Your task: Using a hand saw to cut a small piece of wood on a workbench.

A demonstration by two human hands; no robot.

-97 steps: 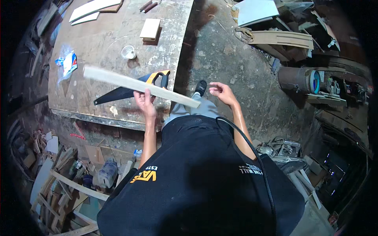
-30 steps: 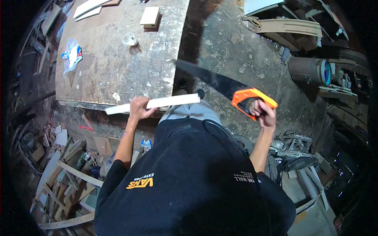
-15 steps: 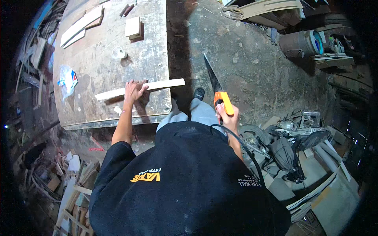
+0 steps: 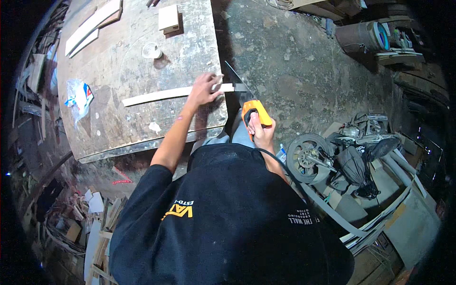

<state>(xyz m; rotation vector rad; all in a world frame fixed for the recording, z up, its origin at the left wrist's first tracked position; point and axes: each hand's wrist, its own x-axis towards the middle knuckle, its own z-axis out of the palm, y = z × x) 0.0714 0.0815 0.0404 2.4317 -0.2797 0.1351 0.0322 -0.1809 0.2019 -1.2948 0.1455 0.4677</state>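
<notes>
A pale wooden strip (image 4: 152, 97) lies across the worn worktable (image 4: 104, 128), its right end over the edge. My left hand (image 4: 203, 89) grips it near that end, thumb and fingers on opposite sides. My right hand (image 4: 262, 127) is closed on the orange and black handle of a handsaw (image 4: 256, 109). Its blade slants up past the strip's right end; whether they touch is unclear. A plastic cup (image 4: 152, 51), crumpled plastic bag (image 4: 78, 97), small wooden block (image 4: 167, 19) and pale boards (image 4: 92, 28) rest on the table.
Scuffed concrete floor (image 4: 308, 90) lies right of the table. A metal drum (image 4: 356, 37) and stacked boards are at the upper right. A wheel (image 4: 306, 159), dark bags (image 4: 356, 168) and panels are piled at the lower right. Wood scraps (image 4: 97, 223) clutter the lower left.
The strip, picked up earlier, now lies on the table, and my left hand has moved right along it. The saw, lifted off the table, has swung from the right to the strip's end.
</notes>
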